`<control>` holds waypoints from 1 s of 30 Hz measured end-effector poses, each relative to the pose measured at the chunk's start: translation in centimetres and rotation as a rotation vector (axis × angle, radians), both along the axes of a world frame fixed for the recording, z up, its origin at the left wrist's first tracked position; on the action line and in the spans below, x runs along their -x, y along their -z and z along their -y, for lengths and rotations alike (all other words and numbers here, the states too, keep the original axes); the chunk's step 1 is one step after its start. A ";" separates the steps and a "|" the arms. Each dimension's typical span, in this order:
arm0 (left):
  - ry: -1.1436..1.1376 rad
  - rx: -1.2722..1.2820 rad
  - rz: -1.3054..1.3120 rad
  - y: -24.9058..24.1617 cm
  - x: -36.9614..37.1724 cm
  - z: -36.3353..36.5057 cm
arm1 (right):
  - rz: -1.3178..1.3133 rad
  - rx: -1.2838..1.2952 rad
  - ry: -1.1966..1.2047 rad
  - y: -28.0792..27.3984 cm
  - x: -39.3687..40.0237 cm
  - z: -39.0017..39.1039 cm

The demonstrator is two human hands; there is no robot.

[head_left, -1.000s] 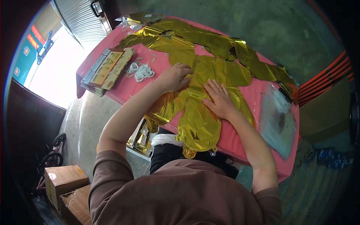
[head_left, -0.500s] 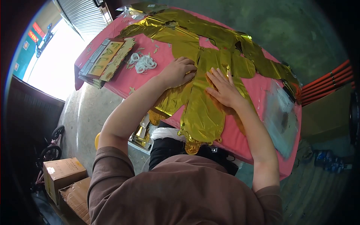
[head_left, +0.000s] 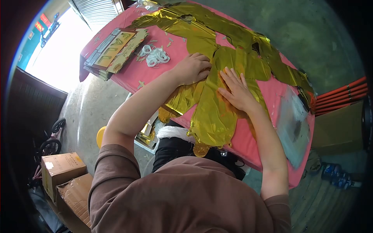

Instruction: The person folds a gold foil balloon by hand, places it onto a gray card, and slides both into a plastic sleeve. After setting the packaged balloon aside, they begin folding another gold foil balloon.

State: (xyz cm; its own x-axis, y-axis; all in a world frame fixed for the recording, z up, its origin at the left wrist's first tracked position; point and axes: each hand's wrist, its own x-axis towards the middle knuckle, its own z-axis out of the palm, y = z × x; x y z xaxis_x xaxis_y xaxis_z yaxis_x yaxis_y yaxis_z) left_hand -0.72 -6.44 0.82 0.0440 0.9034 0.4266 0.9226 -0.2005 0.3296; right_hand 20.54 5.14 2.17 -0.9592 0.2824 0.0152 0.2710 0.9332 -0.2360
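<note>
Flat gold foil sheets [head_left: 217, 120] lie over the pink-covered table [head_left: 175, 50], with one lobed piece hanging past the near edge. My left hand [head_left: 192, 69] rests on this foil with its fingers curled down; whether they pinch anything is hidden. My right hand [head_left: 237, 90] lies flat on the foil just to the right, fingers stretched out, holding nothing. White string coils [head_left: 157, 57] sit on the table left of my left hand. Beside them is a stack of printed cards [head_left: 116, 50].
Clear plastic bags [head_left: 293, 128] lie at the table's right end. Cardboard boxes [head_left: 64, 171] stand on the floor at lower left, near a white bin [head_left: 147, 146] below the table edge. Orange-red poles [head_left: 342, 95] and a blue bottle [head_left: 336, 174] are at right.
The camera view has shifted slightly, so the table items appear further right. Both hands stay on the foil, in nearly the same places and poses.
</note>
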 end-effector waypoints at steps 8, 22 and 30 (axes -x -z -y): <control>0.020 -0.010 0.002 -0.2 0.1 0.0 | -0.020 -0.006 0.013 0.3 0.4 0.4; -0.061 0.029 0.071 -2.1 -0.4 -0.8 | -0.031 -0.044 0.051 0.8 0.2 0.7; -0.006 0.170 0.040 -2.1 -3.4 -7.7 | 0.024 -0.076 0.042 0.2 0.5 0.8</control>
